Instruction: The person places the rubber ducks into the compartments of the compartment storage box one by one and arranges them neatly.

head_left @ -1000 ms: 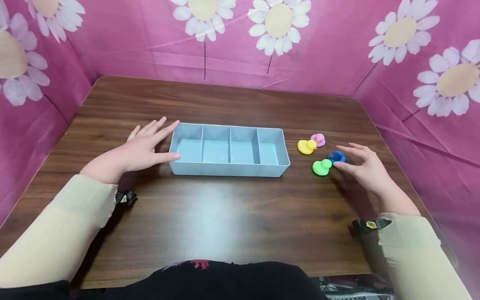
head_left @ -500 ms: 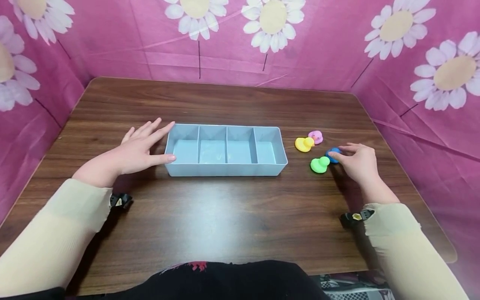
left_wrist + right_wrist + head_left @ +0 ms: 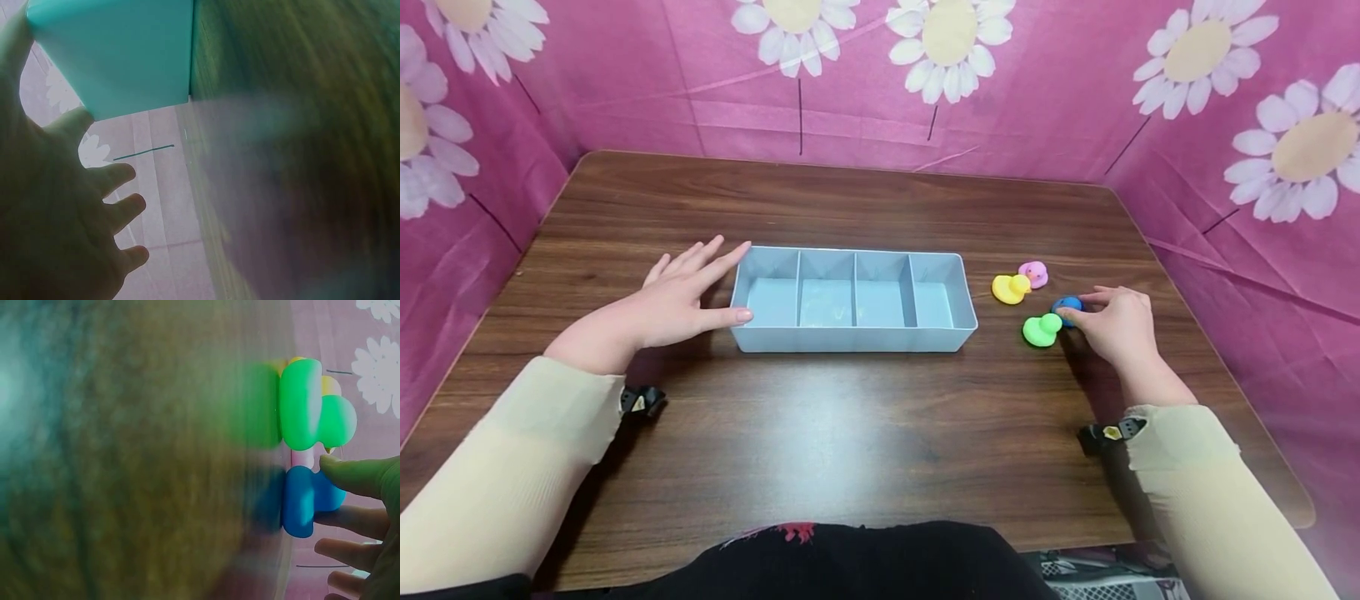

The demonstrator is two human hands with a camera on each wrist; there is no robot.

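Note:
A pale blue tray (image 3: 853, 340) with a row of several compartments stands mid-table in the head view. My left hand (image 3: 662, 312) is at its left end, fingers spread and straight, with thumb and index fingertip touching the near and far corners. At the right, thumb and index finger of my right hand (image 3: 1120, 325) pinch a blue rubber duck (image 3: 299, 503) by its head; it sits on the table. Beside it is a green rubber duck (image 3: 1042, 331). Just behind are a yellow duck (image 3: 1011, 289) and a pink duck (image 3: 1033, 273), close together.
The brown wooden table (image 3: 850, 450) has a pink flowered cloth (image 3: 865, 125) hanging round its back and sides. The ducks lie between the tray's right end and my right hand. Each wrist wears a black strap.
My right hand has moved slightly left and closed its thumb and index finger on the blue duck. My left hand has stayed at the tray. The head view has shifted slightly.

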